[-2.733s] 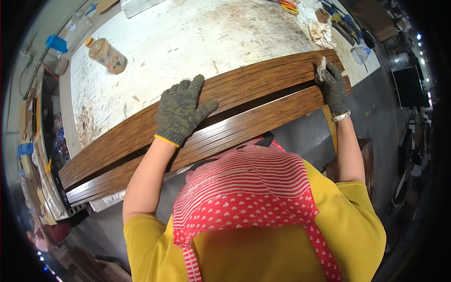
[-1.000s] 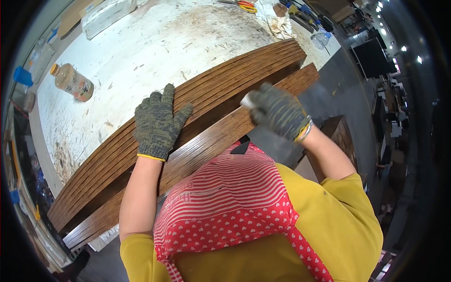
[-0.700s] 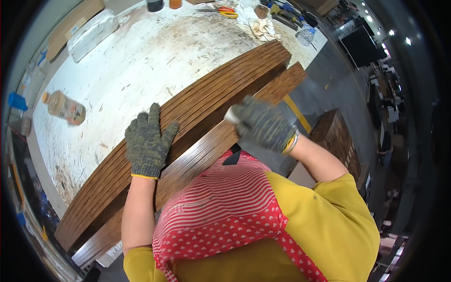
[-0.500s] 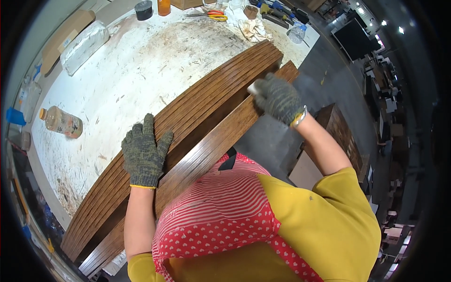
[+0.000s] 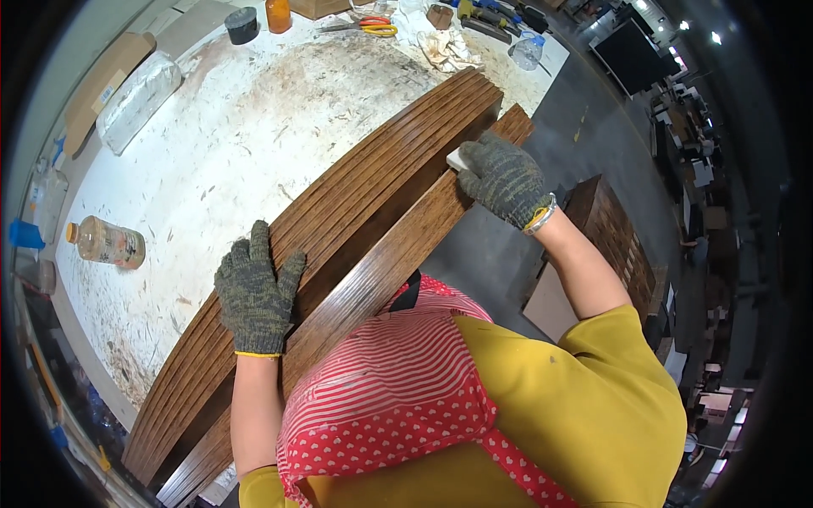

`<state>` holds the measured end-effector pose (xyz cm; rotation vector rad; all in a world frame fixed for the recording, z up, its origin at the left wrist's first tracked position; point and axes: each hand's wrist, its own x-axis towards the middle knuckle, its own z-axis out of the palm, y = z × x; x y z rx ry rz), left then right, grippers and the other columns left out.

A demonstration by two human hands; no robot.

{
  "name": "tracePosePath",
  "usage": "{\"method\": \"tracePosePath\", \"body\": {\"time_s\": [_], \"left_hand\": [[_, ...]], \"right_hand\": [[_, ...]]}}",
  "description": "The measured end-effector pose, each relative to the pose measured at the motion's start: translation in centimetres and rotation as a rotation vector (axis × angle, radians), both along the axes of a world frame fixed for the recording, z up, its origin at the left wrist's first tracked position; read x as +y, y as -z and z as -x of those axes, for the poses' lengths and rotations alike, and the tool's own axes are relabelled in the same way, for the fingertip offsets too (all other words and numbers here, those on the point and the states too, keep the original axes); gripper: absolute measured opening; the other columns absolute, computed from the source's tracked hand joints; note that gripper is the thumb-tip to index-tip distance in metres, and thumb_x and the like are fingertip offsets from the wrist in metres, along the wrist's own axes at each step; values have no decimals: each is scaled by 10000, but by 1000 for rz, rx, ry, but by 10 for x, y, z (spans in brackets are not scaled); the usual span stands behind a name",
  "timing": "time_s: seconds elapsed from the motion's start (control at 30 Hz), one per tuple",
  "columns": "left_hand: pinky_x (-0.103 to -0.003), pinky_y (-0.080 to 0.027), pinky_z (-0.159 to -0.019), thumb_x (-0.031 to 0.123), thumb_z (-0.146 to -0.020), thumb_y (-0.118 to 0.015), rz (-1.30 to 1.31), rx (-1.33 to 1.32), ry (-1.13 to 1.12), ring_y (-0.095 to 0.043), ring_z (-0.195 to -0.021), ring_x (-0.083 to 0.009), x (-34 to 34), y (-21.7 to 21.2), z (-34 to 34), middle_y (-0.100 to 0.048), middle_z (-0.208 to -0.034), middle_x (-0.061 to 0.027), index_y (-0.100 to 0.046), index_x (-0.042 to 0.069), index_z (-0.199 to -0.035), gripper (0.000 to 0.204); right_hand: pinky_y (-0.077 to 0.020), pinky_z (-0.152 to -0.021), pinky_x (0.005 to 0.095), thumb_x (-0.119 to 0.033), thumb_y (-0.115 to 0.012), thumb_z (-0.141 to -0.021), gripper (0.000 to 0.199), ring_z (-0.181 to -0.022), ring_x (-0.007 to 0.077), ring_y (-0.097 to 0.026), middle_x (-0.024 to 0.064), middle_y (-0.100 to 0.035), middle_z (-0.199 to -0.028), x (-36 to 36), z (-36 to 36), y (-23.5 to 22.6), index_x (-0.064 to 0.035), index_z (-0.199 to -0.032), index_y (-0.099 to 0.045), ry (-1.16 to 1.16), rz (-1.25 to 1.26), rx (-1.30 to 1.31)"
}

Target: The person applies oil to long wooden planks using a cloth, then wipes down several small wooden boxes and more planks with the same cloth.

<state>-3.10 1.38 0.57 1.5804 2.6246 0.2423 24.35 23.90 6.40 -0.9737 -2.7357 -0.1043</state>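
A long brown wooden piece (image 5: pixel 364 182) with a grooved top lies slantwise along the near side of the white worktable (image 5: pixel 279 127). A lower flat wooden strip (image 5: pixel 373 275) runs along its near side, with a dark gap between. On the left part of the piece rests my gloved left hand (image 5: pixel 258 296), fingers stretched out over the wood. Toward the far right end, my gloved right hand (image 5: pixel 506 180) is closed on a small white pad (image 5: pixel 457 159) at the strip's edge. Most of the pad is hidden by the fingers.
A capped plastic bottle (image 5: pixel 106 243) stands at the left, beyond a wrapped white block (image 5: pixel 140 102). Orange-handled scissors (image 5: pixel 373 26), a crumpled cloth (image 5: pixel 449 52) and a clear bottle (image 5: pixel 527 52) lie at the back. Slatted wooden panels (image 5: pixel 614 245) stand on the right.
The whole view has shifted slightly. My right hand, a little blurred before, now shows sharply at nearly the same stretch of the strip. My left hand stays on the wood.
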Motion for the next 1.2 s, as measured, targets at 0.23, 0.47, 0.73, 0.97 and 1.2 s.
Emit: {"method": "tracePosePath", "body": {"time_s": [0.23,0.47,0.73,0.97,1.2], "left_hand": [[-490,-411,-947,511,-884,-584,6,-26,2,-563,-1074,-370,3,-5,-1,-592,-1185,-226,-492,47,-1359,671],[-488,-410,-947,524,-888,-574,27,-43,-14,-553,-1095,-362,1,-8,-1,-576,-1221,-222,-487,54,-1366,676],[-487,-405,-961,528,-897,-562,62,-71,-14,-544,-1103,-362,0,-9,0,-569,-1219,-220,-471,53,-1378,682],[-489,-407,-952,530,-902,-551,47,-76,-7,-542,-1101,-361,1,-9,1,-569,-1211,-218,-465,56,-1382,680],[-486,-413,-941,524,-899,-561,52,-86,-9,-550,-1080,-353,2,-9,0,-577,-1184,-213,-472,57,-1374,672]], "right_hand": [[-495,-728,436,-241,-612,-814,229,-803,333,-607,170,-590,-863,-59,29,7,-30,-904,-615,-229,-33,-25],[-501,-729,427,-221,-615,-799,274,-805,314,-609,158,-593,-854,-35,11,13,-9,-972,-605,-94,146,-62],[-500,-743,425,-207,-625,-783,304,-864,328,-609,159,-593,-891,-52,22,-2,-17,-1021,-620,-195,150,-64],[-500,-721,431,-204,-636,-761,235,-817,325,-610,151,-571,-876,-53,31,-15,-37,-925,-618,-191,151,-198],[-497,-708,434,-207,-633,-776,194,-806,326,-604,157,-570,-873,-54,36,-17,-48,-885,-623,-308,170,-128]]}}
